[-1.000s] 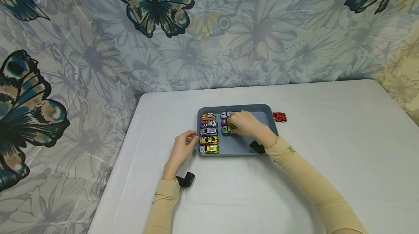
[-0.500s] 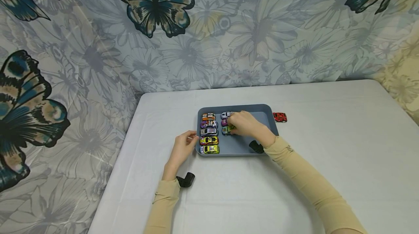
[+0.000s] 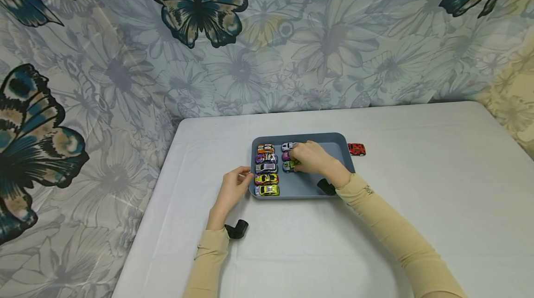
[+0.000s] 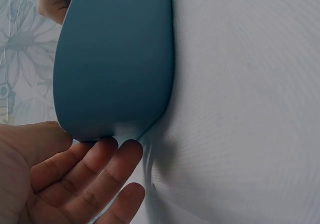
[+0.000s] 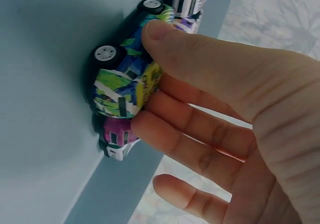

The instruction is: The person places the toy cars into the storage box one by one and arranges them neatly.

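Note:
My right hand [image 3: 314,157] pinches a green, blue and yellow toy car [image 5: 127,66] between thumb and fingers, low over the grey-blue tray [image 3: 300,189]. Right behind that car are a magenta toy car [image 3: 285,155] and a white toy car [image 3: 288,146], both partly covered by the hand in the head view. At the tray's left end, my left hand [image 3: 234,189] touches the outer wall with thumb and loosely bent fingertips [image 4: 131,151]. Along the left inside of the tray runs a column of several toy cars, from an orange car [image 3: 265,148] down to a lime-yellow car [image 3: 267,190].
A red toy car [image 3: 356,149] with black spots lies on the white tablecloth [image 3: 417,173], just beyond the tray's right wall. Black wrist mounts stick out by each wrist, the left mount [image 3: 237,229] over the cloth. Butterfly-patterned fabric [image 3: 267,57] hangs behind the table.

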Tool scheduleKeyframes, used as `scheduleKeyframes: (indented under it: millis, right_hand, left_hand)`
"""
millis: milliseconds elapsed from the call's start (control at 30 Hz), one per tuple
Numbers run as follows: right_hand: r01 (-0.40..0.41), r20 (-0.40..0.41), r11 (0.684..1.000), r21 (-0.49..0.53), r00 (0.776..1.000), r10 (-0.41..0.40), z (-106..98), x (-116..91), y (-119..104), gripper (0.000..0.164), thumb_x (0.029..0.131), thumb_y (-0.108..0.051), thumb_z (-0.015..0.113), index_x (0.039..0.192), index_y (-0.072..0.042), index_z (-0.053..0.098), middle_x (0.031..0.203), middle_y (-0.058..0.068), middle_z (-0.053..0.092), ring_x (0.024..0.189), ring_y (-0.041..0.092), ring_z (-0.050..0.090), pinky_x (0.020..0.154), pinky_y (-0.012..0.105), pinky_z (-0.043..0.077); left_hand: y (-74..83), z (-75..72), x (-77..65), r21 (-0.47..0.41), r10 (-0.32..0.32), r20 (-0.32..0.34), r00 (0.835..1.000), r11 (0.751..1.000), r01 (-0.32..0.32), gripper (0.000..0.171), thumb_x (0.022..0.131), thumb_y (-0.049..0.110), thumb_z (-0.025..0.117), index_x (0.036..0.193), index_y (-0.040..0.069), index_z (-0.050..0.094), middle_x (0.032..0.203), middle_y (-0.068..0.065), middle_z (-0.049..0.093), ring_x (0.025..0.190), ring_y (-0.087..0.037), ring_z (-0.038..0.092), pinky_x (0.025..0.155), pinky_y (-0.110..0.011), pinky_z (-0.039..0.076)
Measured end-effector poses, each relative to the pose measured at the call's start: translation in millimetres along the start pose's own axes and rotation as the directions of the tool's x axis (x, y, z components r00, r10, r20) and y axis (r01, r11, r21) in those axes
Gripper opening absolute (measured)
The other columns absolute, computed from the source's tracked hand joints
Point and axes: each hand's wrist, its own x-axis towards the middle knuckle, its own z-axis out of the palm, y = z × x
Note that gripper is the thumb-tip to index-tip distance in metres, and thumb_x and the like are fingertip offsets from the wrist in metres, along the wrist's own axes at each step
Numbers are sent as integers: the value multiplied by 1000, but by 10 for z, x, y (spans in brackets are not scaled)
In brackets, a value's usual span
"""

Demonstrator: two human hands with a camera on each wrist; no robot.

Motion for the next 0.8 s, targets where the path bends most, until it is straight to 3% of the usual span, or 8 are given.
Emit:
scheduleKeyframes:
  millis: [400,800]
  right_hand:
    - [21,-143,999,47,990,-15,-290,-177,84,15,79,-17,74,90,-8,71,85,5,64,71,17,59,71,44,48]
    - [-92,-258,991,101,959,115,-531,-632,575,16,77,-8,75,90,-1,69,85,10,64,72,25,61,67,43,48]
  left_hand:
    - [-1,-6,-8,4,-3,7,1000,1000,3,25,91,10,60,110,-6,62,93,-13,65,77,-20,62,70,-32,53]
    - [-1,-10,-14,15,-5,4,1000,1000,5,25,91,11,60,110,-5,63,93,-12,65,77,-20,62,71,-32,53]
